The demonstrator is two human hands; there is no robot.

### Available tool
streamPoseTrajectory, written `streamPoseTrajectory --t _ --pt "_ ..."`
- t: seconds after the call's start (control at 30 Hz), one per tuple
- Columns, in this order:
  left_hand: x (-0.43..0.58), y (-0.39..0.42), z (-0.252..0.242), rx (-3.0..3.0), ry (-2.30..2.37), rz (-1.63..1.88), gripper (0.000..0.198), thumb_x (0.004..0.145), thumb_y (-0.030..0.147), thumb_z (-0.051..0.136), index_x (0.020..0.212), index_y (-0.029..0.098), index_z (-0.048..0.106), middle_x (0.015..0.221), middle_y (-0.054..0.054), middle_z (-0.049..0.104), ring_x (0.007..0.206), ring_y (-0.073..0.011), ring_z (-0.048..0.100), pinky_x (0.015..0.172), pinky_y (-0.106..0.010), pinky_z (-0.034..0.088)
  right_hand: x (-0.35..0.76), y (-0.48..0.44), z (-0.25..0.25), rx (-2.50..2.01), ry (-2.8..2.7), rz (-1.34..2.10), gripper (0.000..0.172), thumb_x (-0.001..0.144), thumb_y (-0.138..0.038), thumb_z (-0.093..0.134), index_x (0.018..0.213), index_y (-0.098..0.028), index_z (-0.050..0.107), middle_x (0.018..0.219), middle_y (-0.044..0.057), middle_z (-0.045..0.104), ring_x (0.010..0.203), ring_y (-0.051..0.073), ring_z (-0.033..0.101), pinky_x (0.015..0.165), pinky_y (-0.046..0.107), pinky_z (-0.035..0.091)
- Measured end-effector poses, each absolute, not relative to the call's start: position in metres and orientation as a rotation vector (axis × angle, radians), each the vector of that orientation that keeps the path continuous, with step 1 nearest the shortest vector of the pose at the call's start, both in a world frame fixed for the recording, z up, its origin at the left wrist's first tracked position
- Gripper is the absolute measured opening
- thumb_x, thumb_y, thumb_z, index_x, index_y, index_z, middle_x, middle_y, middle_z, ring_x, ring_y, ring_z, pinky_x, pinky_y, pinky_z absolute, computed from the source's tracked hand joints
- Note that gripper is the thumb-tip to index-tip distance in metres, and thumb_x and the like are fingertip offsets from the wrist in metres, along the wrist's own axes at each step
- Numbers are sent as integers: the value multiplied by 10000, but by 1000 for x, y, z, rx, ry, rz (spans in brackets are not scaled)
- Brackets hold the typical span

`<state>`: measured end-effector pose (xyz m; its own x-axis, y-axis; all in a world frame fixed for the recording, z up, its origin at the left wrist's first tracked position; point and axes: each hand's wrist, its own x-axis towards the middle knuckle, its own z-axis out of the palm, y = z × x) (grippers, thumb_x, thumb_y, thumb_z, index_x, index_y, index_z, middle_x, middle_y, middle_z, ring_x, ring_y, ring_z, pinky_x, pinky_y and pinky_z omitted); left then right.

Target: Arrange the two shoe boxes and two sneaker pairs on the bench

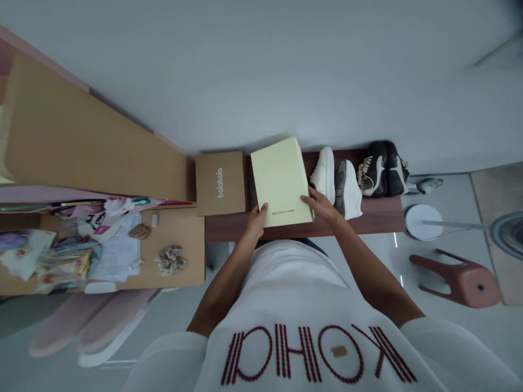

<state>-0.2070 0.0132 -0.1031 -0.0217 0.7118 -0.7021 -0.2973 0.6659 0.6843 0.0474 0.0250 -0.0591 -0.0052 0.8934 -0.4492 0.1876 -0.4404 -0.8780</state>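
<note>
A pale yellow shoebox (280, 179) marked "MEIZHIYUAN" sits slightly turned over the dark red-brown wooden bench (384, 218). My left hand (256, 220) grips its near left corner, thumb on top. On the right side, near the front, my right hand (318, 204) holds the box with the thumb over the lid. The undersides of my fingers are hidden. Left of it lies a brown "balabala" box (220, 182). White sneakers (324, 174) stand just right of my right hand, beside a grey and white shoe (347, 190).
Black shoes (379, 169) stand at the bench's right end. A pink stool (469, 280) lies or stands at right, near a fan (506, 234) with a round white base (423, 222). At left, a desk (180, 218) carries papers, a scrunchie (170, 260) and bags.
</note>
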Motion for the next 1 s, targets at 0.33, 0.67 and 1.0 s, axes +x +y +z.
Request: streamPoseTrajectory --t 0.33,0.67,1.0 --pt "-221 25 -99 676 1564 822 490 959 409 709 1403 202 682 1418 -123 719 1315 -301 685 1109 -426 554 22 24 -92 -1515 -908 1702 596 868 -580 748 1347 -227 708 1212 101 811 1175 340 732 1161 616 500" --pt "-223 28 -110 706 1641 807 480 958 375 707 1401 190 678 1406 -138 725 1307 -296 687 1124 -415 531 15 26 -101 -1543 -952 1697 635 899 -595 704 1416 -230 658 1248 99 798 1191 307 728 1146 548 524" --pt "-221 44 -115 761 1712 801 424 994 322 634 1395 188 665 1421 -145 713 1325 -284 669 1154 -406 493 4 43 -115 -1533 -896 1684 537 935 -480 675 1411 -233 655 1213 75 808 1220 298 719 1155 560 526"
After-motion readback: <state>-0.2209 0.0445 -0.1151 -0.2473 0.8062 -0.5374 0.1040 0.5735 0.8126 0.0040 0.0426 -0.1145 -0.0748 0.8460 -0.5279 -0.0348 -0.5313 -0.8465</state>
